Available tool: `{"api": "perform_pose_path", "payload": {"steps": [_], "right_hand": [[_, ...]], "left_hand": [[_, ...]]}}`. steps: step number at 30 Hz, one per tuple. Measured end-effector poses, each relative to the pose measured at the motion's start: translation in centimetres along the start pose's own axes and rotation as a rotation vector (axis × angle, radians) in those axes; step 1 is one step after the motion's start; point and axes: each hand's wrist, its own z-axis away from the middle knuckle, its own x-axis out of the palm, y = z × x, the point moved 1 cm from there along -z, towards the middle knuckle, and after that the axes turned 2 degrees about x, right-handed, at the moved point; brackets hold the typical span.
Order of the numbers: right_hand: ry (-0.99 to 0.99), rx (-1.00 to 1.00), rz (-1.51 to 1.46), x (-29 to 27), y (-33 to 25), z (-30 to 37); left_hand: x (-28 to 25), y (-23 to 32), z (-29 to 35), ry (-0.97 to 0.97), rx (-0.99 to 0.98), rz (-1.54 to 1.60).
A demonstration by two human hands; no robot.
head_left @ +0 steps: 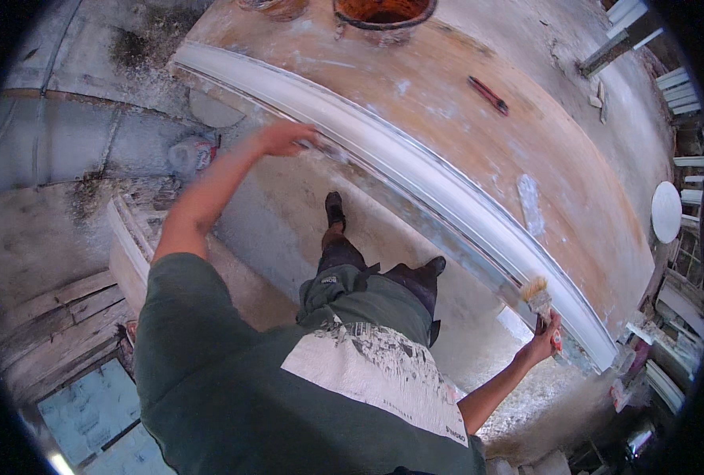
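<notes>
A long white moulding strip (pixel 415 166) with lengthwise ridges runs along the near edge of a wooden tabletop (pixel 447 95), from far left to near right. My left hand (pixel 287 138) is at the strip's near edge toward its left end, fingers partly stretched and apart, with no tool in it. Near the strip's right end, my right hand (pixel 544 340) is closed around the handle of a paintbrush (pixel 536 299). The brush's pale bristles point up and away from me, over or close to the strip; contact cannot be made out.
On the tabletop are a red-handled cutter (pixel 488 95), a whitish smeared patch (pixel 530 204) and an orange-brown stained bucket (pixel 385 11). A clear plastic bag (pixel 190 154) is at the left. Pale strips (pixel 669 388) are stacked at right, near a white round disc (pixel 666 212).
</notes>
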Motion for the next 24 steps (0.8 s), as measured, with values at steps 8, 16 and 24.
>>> {"api": "perform_pose_path", "payload": {"steps": [8,16,24], "right_hand": [[-0.158,-0.092,0.121,17.8,1.2,13.4],[-0.148,-0.028,0.252,26.1,-2.1,24.0],[0.011,0.011,0.2,24.6,-0.9,27.3]], "left_hand": [[-7.5,-18.9,9.1,-0.042,0.005,0.068],[-7.6,-19.4,4.5,-0.18,0.288,0.094],[-7.5,-18.2,4.0,-0.158,0.215,0.125]]}}
